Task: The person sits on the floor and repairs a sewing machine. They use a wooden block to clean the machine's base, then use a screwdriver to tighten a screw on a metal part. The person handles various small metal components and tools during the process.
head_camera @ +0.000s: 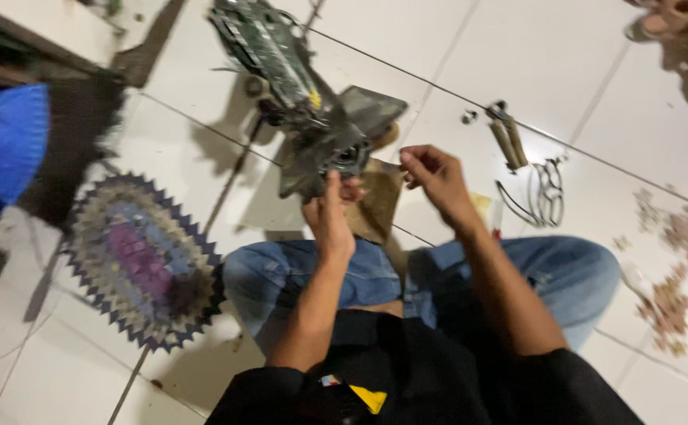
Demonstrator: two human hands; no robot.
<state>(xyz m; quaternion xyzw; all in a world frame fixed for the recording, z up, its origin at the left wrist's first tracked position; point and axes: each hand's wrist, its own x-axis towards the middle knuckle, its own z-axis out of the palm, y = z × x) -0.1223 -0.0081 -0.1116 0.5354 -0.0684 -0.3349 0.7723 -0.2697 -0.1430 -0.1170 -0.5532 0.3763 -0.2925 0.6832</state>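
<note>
Left hand (pixel 330 214) holds the dark device (pixel 324 134) from below in closed grip; right hand (pixel 432 175) pinched beside.

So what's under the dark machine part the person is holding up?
Under the dark machine part lies a brown sheet, partly showing, over white floor tiles. The left hand covers the rest; the right hand pinches its edge.

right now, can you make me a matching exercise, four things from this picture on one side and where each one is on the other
Things:
1. left hand
2. round patterned mat
3. pliers
4. blue cloth

Places:
A. far left edge of the view
B. white tile floor, beyond the person's right knee
C. gripping the dark gadget
D. floor beside the person's left knee

Pairs: 1-C, 2-D, 3-B, 4-A
</note>
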